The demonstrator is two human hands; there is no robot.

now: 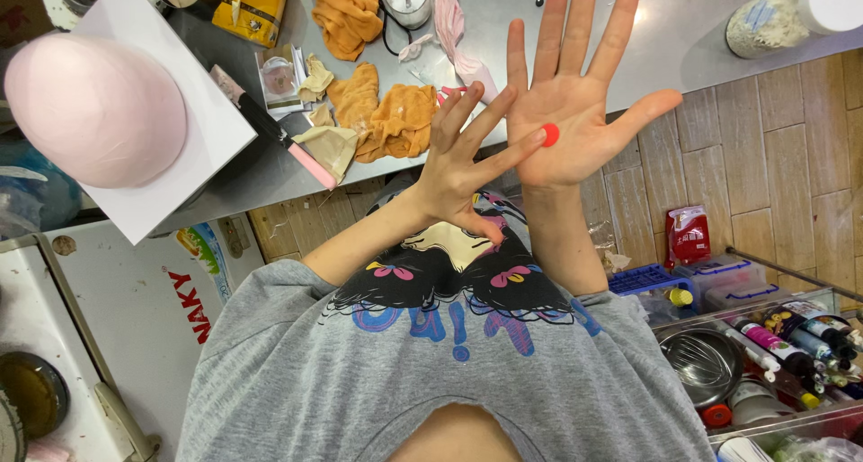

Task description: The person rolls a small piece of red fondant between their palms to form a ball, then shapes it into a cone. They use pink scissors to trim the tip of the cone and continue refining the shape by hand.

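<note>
1. red pellet [550,135] is what both hands are busy with, but biggest first: the steel counter [539,31] runs across the top of the view, from ten o'clock round to two.
2. white board [207,129] lies on the counter at ten o'clock, carrying a smooth pink dome [94,107].
3. right hand [575,93] is up at one o'clock, palm facing the camera, fingers stretched wide apart, thumb out towards three o'clock. flat and clasping nothing.
4. left hand [458,156] crosses in just beside it near centre, back to the camera, fingers fanned out and gripping nothing; its forefinger reaches over to the right palm.
5. orange cloths [387,120] lie crumpled on the counter at eleven o'clock of the left hand.
6. knife [279,134] with a pink handle lies at the board's edge, near the cloths.
7. and the pellet itself: a tiny round red bit on the right palm, with the left forefinger's tip touching it.
</note>
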